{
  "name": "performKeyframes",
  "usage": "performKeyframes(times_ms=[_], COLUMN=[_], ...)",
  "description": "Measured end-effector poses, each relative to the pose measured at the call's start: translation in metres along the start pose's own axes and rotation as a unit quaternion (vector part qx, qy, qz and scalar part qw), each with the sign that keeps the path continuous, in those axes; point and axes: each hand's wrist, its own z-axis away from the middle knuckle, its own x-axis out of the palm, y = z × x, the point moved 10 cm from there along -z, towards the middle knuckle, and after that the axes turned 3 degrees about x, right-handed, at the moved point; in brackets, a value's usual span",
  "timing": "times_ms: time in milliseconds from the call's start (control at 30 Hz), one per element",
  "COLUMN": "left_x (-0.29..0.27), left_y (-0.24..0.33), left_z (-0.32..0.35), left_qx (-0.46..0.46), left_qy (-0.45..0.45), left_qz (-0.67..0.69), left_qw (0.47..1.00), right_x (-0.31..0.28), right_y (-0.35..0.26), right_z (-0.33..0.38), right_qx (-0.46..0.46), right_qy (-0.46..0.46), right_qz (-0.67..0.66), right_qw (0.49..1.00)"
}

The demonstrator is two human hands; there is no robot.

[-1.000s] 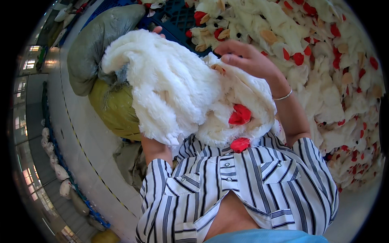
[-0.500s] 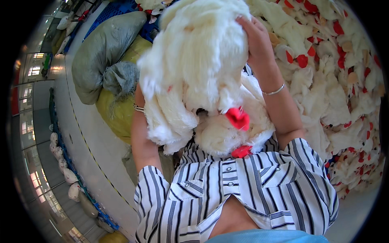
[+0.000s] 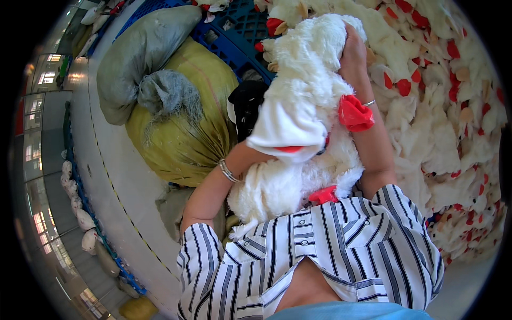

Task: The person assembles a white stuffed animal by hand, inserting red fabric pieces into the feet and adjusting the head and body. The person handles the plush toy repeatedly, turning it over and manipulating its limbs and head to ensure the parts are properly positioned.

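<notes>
At the left of the frame we see a grey-green sack (image 3: 144, 58) resting on a yellow-green sack (image 3: 184, 130), with a dark item (image 3: 248, 109) just beside the latter that we cannot identify. Next, our left hand (image 3: 252, 156) reaches in beneath a smooth white flap (image 3: 282, 128); its fingers are covered, so we cannot tell whether they are pinching or spread. The white plush piece (image 3: 306, 74) runs from the upper centre down toward the striped shirt (image 3: 320, 234), and our right hand (image 3: 353, 53) is clamped on its upper end, fingertips sunk in fur. A red fabric part (image 3: 356, 113) lies just beside the bangle (image 3: 369, 103). The heap of white plush pieces (image 3: 421, 128) fills the right, cut off by the dark rim.

Should our right fingers loosen, the top could slump; the red part might snag on the bangle, and opposite pulls could twist the fabric. The flap's lower edge is blurred, and we cannot tell whether the lower red scrap (image 3: 324, 195) belongs to the same piece.
</notes>
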Motion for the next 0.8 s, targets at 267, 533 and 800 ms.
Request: performKeyframes(times_ms=[267, 533, 800], left_x=[-0.122, -0.172, -0.214], left_y=[0.054, 0.02, 0.047], left_z=[-0.02, -0.049, -0.05], left_qx=[0.088, -0.064, -0.004], left_qy=[0.157, 0.414, 0.458], left_qz=[-0.426, 0.129, 0.187], left_qw=[0.887, 0.899, 0.869], right_x=[0.013, 0.067, 0.087], right_y=[0.003, 0.067, -0.001], right_z=[-0.026, 0.009, 0.03], right_qx=[0.002, -0.082, -0.179], right_qy=[-0.008, -0.285, -0.241], right_qz=[-0.054, 0.301, 0.249], right_qw=[0.998, 0.906, 0.921])
